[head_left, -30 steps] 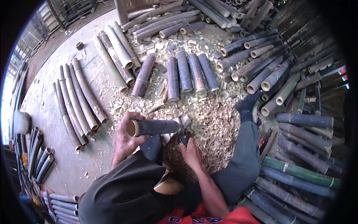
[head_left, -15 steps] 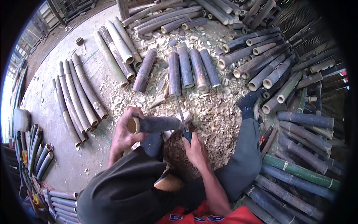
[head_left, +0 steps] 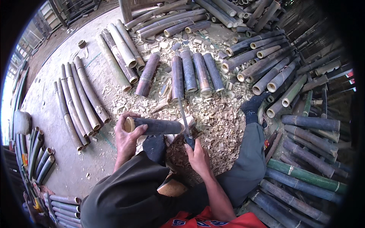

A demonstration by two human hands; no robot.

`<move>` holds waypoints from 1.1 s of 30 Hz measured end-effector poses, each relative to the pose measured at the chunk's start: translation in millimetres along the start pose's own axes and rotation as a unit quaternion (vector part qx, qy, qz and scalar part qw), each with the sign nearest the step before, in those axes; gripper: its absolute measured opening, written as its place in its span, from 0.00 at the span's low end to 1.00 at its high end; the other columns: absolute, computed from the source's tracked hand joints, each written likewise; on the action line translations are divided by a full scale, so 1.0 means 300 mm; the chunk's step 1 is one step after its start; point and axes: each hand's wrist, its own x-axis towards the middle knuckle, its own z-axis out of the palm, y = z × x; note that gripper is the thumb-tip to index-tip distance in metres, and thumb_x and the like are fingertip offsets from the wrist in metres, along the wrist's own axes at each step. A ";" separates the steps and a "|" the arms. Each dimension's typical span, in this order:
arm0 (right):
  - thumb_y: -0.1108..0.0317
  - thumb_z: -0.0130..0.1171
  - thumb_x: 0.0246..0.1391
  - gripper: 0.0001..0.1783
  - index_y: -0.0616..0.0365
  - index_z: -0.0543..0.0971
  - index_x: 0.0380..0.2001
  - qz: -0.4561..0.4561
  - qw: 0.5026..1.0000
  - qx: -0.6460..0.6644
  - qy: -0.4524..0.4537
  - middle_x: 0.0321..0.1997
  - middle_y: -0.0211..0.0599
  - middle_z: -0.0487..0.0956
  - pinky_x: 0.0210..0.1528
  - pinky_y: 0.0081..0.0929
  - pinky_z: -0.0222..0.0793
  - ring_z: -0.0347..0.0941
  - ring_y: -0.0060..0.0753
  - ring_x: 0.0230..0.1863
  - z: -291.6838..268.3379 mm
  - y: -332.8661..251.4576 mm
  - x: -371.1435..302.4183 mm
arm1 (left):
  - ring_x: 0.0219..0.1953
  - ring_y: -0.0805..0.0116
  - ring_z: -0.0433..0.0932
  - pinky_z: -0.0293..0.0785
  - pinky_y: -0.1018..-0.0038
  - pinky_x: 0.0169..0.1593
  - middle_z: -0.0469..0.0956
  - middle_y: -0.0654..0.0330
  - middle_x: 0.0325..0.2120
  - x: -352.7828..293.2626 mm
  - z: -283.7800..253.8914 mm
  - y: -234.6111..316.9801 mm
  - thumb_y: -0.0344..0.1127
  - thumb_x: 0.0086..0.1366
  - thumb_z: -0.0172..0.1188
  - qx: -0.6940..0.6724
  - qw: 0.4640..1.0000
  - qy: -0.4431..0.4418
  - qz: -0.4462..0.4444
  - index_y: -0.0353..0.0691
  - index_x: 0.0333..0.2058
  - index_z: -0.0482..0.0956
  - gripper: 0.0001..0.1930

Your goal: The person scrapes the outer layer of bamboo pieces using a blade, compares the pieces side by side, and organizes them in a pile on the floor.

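Observation:
My left hand [head_left: 128, 132] is closed around the left end of a dark, short bamboo tube [head_left: 159, 126], thumb on its near side beside the pale hollow opening. The tube lies roughly level, its right end over a pale wooden block [head_left: 189, 121]. In my right hand [head_left: 198, 156] a long-bladed knife [head_left: 183, 114] is gripped by its dark handle. Its narrow blade points away from me, crossing right by the tube's right end; whether it touches cannot be made out. My dark-covered foot [head_left: 154, 147] is just below the tube.
Wood chips [head_left: 220, 133] cover the floor around the block. Several cut bamboo tubes [head_left: 177, 76] lie in a row beyond it. Longer bamboo poles [head_left: 81, 95] rest at the left, and piles of bamboo [head_left: 310, 171] line the right. My outstretched leg [head_left: 249, 152] borders the chips.
My left hand has turned the bamboo tube slightly, with its thumb now along the near side. The knife and right hand have dropped a little toward me.

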 end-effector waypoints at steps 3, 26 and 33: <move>0.53 0.59 0.72 0.22 0.62 0.71 0.50 -0.053 0.998 0.037 0.028 0.34 0.60 0.84 0.35 0.60 0.75 0.83 0.71 0.37 -0.058 -0.049 -0.050 | 0.51 0.67 0.81 0.77 0.68 0.59 0.82 0.58 0.47 -0.004 -0.015 -0.025 0.20 0.51 0.73 0.002 1.000 -0.004 0.022 0.36 0.48 0.78 0.24; 0.50 0.56 0.73 0.22 0.61 0.69 0.51 0.016 0.996 -0.086 -0.002 0.35 0.64 0.84 0.37 0.62 0.77 0.83 0.74 0.38 0.032 -0.032 0.004 | 0.54 0.65 0.80 0.74 0.67 0.62 0.83 0.59 0.47 0.049 -0.095 -0.001 0.21 0.39 0.74 0.139 0.968 -0.200 0.066 0.42 0.42 0.80 0.26; 0.56 0.60 0.72 0.19 0.60 0.70 0.50 -0.069 0.992 0.071 0.083 0.33 0.60 0.85 0.32 0.57 0.75 0.84 0.68 0.35 0.005 -0.023 -0.047 | 0.55 0.65 0.80 0.72 0.67 0.64 0.82 0.59 0.48 0.059 -0.106 0.030 0.19 0.38 0.74 0.121 0.951 -0.279 0.054 0.42 0.42 0.79 0.28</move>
